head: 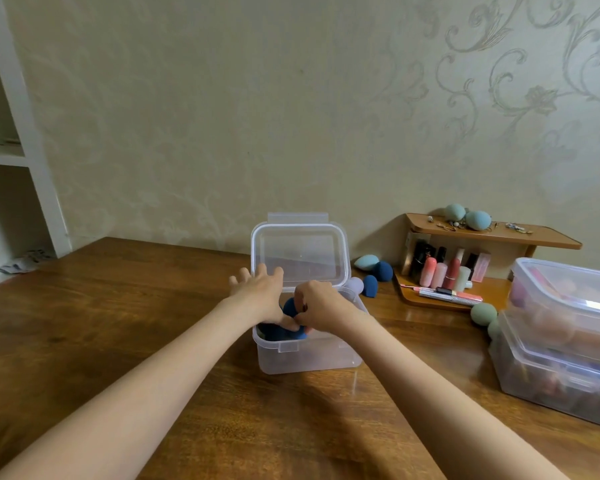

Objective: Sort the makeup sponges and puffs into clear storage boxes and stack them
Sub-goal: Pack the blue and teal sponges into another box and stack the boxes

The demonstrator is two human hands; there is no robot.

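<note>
Near the middle of the wooden surface [101, 323] stands a clear storage box [312, 358], its hinged lid [300, 252] tipped upright at the back; dark blue sponges [284, 330] lie inside against its left wall. Both hands reach over the rim: the left hand [257, 294] is spread, fingers splayed toward the lid, thumb down among the sponges; the right hand [317, 304] is curled, fingertips pinched at a dark blue sponge [290, 306], though how firm the grip is I cannot tell; the two hands touch. Just right of the box lie loose sponges, one lilac [355, 285], two dark blue [376, 277], one pale teal [367, 262]; beyond them a small wooden shelf rack [492, 237] holds lipsticks [444, 273] below and two teal sponges [468, 216] on top. Two green sponges [484, 315] sit between the rack and two stacked clear boxes [561, 341] at the right edge. Left and front of the box the surface lies open to its edge.
</note>
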